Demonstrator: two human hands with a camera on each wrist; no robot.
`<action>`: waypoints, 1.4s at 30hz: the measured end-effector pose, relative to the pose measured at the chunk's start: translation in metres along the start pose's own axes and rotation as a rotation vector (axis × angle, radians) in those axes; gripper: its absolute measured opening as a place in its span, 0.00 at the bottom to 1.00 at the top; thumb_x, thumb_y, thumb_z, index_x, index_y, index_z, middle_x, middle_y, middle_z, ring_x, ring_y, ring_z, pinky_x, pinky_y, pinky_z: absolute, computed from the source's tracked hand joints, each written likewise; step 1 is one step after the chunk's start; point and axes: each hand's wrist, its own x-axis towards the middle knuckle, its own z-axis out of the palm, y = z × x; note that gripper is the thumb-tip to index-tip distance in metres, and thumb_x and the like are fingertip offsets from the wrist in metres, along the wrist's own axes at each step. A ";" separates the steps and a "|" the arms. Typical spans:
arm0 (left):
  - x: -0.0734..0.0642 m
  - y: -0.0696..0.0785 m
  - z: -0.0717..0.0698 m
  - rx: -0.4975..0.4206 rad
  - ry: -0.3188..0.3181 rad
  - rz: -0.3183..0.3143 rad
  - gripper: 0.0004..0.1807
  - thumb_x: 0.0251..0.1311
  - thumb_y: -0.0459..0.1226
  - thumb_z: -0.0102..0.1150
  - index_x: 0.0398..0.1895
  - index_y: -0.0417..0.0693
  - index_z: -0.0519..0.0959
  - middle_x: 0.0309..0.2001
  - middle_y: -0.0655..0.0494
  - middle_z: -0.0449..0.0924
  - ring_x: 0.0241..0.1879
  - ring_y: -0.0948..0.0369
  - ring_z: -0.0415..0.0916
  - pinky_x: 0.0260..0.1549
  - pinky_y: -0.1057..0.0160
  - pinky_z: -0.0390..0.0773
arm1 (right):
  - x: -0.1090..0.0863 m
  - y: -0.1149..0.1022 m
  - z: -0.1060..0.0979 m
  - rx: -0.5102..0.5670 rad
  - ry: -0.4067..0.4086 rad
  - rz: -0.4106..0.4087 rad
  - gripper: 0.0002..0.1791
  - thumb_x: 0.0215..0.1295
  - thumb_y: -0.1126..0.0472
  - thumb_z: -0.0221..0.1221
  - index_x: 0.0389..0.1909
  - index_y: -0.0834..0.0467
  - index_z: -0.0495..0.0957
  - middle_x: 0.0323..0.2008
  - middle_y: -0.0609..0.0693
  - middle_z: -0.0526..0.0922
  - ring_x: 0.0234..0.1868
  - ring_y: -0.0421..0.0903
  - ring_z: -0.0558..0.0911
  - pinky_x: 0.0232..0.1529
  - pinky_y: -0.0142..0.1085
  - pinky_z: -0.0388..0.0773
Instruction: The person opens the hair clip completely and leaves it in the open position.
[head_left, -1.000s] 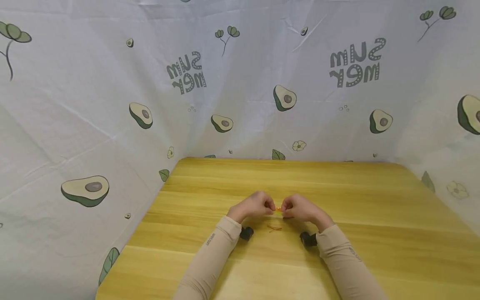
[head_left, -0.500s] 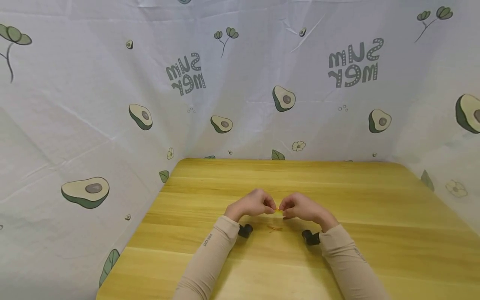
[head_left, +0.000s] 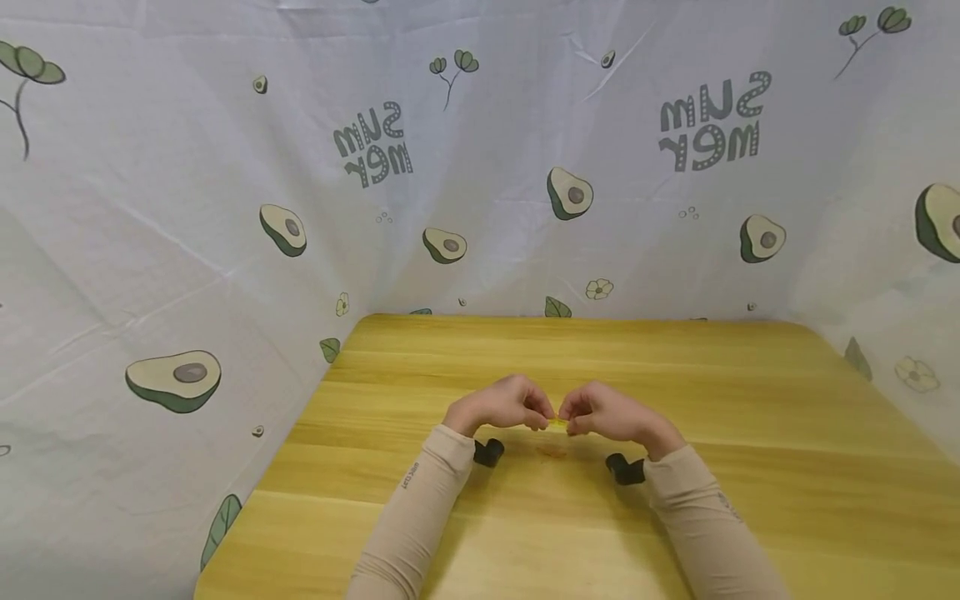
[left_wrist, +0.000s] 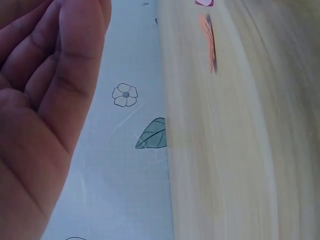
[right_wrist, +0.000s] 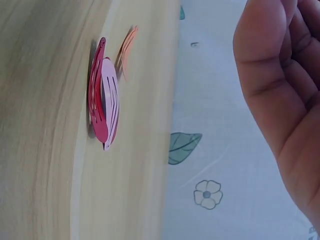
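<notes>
My left hand (head_left: 502,406) and right hand (head_left: 609,414) are bare. Right behind them start my tan left sleeve (head_left: 405,521) and tan right sleeve (head_left: 712,529), long and snug, with small wrinkles. Each has a wide cuff (head_left: 448,447) next to the hand. Farther back is tiny dark writing (head_left: 410,475), too small to read. A stubby black camera (head_left: 489,452) pokes out by each wrist.

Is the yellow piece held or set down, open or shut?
Held: in the head view, the left hand and right hand pinch the yellow piece. Open or shut, cannot tell: too small and partly covered.
</notes>
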 end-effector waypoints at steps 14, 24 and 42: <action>0.000 0.001 -0.001 -0.020 -0.029 0.028 0.06 0.54 0.32 0.57 0.34 0.41 0.80 0.28 0.59 0.81 0.27 0.68 0.75 0.33 0.60 0.78 | -0.002 0.002 0.001 -0.008 -0.011 -0.049 0.06 0.57 0.71 0.54 0.34 0.67 0.75 0.29 0.63 0.78 0.28 0.50 0.75 0.33 0.43 0.76; 0.000 0.001 -0.001 -0.033 -0.028 0.027 0.04 0.54 0.32 0.57 0.30 0.47 0.81 0.30 0.54 0.81 0.27 0.66 0.76 0.33 0.57 0.78 | -0.003 0.004 0.001 0.061 -0.031 -0.056 0.07 0.59 0.72 0.51 0.36 0.70 0.74 0.34 0.67 0.77 0.34 0.55 0.79 0.40 0.48 0.75; -0.003 0.006 -0.006 0.025 -0.053 0.047 0.03 0.52 0.33 0.59 0.29 0.50 0.81 0.26 0.59 0.81 0.25 0.67 0.76 0.29 0.66 0.77 | -0.003 -0.004 -0.006 -0.021 -0.050 -0.061 0.06 0.58 0.64 0.56 0.34 0.61 0.79 0.34 0.60 0.81 0.31 0.40 0.77 0.34 0.35 0.76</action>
